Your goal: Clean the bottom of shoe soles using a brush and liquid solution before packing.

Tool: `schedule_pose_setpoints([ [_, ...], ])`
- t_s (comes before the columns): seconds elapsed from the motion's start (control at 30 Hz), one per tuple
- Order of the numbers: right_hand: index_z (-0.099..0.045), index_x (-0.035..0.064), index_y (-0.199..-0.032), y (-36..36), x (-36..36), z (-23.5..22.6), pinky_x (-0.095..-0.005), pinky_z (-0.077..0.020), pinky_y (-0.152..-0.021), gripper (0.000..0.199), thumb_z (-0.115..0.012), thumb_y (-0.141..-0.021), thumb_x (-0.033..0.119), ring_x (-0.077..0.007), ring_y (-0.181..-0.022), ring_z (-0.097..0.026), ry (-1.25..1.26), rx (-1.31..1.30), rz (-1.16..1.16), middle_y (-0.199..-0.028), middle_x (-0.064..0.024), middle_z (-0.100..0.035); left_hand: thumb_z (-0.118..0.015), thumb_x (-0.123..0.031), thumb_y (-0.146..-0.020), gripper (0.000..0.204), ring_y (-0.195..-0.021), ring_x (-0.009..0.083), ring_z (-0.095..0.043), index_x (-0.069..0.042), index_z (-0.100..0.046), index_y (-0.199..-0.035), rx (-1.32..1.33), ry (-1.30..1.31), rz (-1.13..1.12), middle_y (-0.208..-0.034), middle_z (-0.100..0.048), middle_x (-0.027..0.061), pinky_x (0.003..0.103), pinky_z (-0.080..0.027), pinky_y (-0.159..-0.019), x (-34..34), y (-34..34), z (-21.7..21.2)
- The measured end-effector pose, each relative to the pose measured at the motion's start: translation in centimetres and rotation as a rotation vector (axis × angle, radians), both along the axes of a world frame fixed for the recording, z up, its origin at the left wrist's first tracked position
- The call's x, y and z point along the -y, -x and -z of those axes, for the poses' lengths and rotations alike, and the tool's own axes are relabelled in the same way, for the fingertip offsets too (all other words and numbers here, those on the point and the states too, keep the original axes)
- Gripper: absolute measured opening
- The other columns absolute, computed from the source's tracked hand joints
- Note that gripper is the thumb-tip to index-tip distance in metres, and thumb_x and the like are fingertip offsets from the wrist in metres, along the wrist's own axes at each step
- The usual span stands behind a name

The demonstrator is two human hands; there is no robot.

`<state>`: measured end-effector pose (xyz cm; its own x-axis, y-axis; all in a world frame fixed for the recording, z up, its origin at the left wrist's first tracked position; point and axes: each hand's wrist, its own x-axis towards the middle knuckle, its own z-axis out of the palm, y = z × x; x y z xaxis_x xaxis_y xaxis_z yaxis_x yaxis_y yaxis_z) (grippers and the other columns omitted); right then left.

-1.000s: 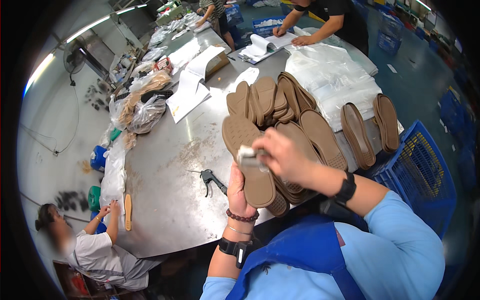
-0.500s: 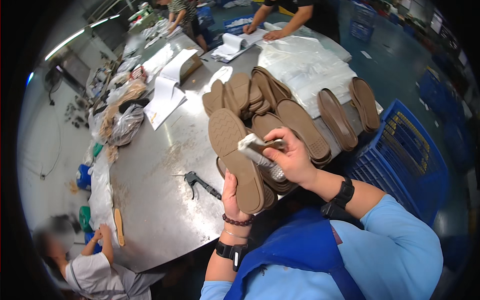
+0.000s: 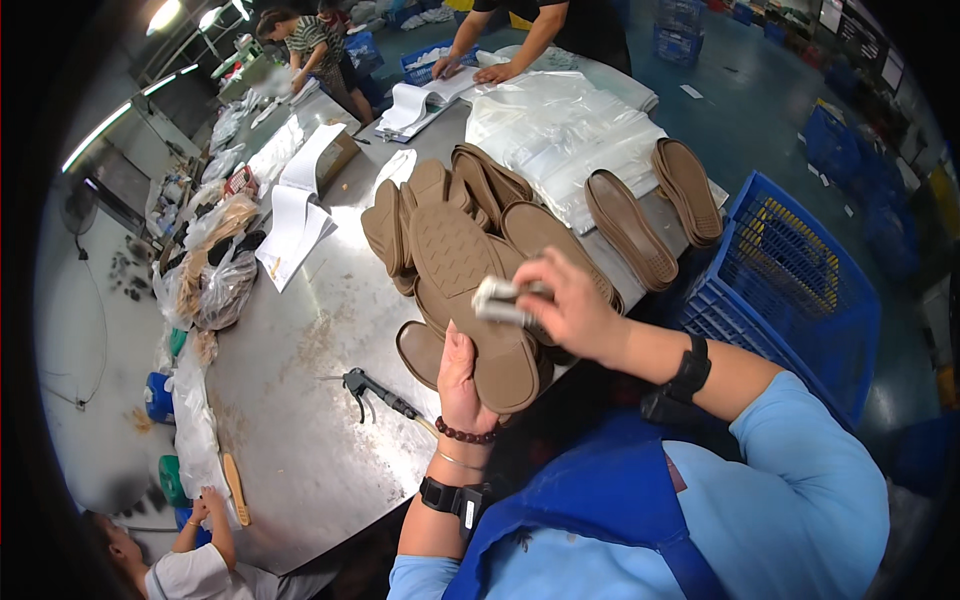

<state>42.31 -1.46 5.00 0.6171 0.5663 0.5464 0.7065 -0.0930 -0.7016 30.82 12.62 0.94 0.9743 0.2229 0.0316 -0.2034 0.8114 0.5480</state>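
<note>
My left hand grips a brown shoe sole from below, tread side up and tilted toward me. My right hand is closed on a small grey block-like tool pressed against the sole's middle. More brown soles lie piled on the metal table just behind the one I hold, and two more soles lie to the right on clear plastic bags.
A metal table carries an air tool with hose, white paper sheets, clear plastic bags and bagged scraps. A blue crate stands at right. Other people work at the far end and lower left.
The view has shifted so the table sits further right and closer. My right hand with the grey tool has slid along the sole; my left hand still holds the same sole.
</note>
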Motion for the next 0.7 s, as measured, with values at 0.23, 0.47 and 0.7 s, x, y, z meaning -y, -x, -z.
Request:
schedule_pose_setpoints([
  [0.23,-0.052,0.0064,-0.101,-4.0,4.1,0.2,-0.0293,-0.0429,-0.082,0.022,-0.066,-0.084,0.004,-0.0179,-0.091,-0.054,-0.274,-0.152,-0.189,-0.096,-0.0074,-0.054,-0.044,-0.025,-0.100,0.034,-0.103,0.0264,-0.062,-0.004,-0.050,-0.126,-0.084,0.208,-0.049,-0.118,-0.061,0.0138,0.040,-0.053,-0.090,3.8,-6.0,0.9],
  [0.47,-0.057,0.0056,-0.099,-10.7,12.0,-1.0,-0.0318,-0.0476,-0.073,0.024,-0.068,-0.079,-0.001,-0.0250,-0.084,-0.058,-0.202,-0.006,-0.300,-0.094,-0.0103,-0.055,-0.049,-0.012,-0.095,0.031,-0.104,0.0233,-0.060,-0.006,-0.044,-0.125,-0.116,0.015,-0.035,-0.118,-0.057,0.0107,0.039,-0.052,-0.090,9.0,-13.9,-1.2],
  [0.7,-0.058,0.0060,-0.101,-22.3,20.8,12.4,-0.0293,-0.0470,-0.071,0.024,-0.066,-0.079,0.000,-0.0164,-0.079,-0.058,-0.149,-0.596,0.308,-0.085,-0.0077,-0.059,-0.052,0.002,-0.083,0.051,-0.106,0.0250,-0.059,-0.013,-0.041,-0.131,-0.165,-0.153,-0.184,-0.121,-0.054,0.0104,0.041,-0.053,-0.088,12.7,-19.1,0.4],
])
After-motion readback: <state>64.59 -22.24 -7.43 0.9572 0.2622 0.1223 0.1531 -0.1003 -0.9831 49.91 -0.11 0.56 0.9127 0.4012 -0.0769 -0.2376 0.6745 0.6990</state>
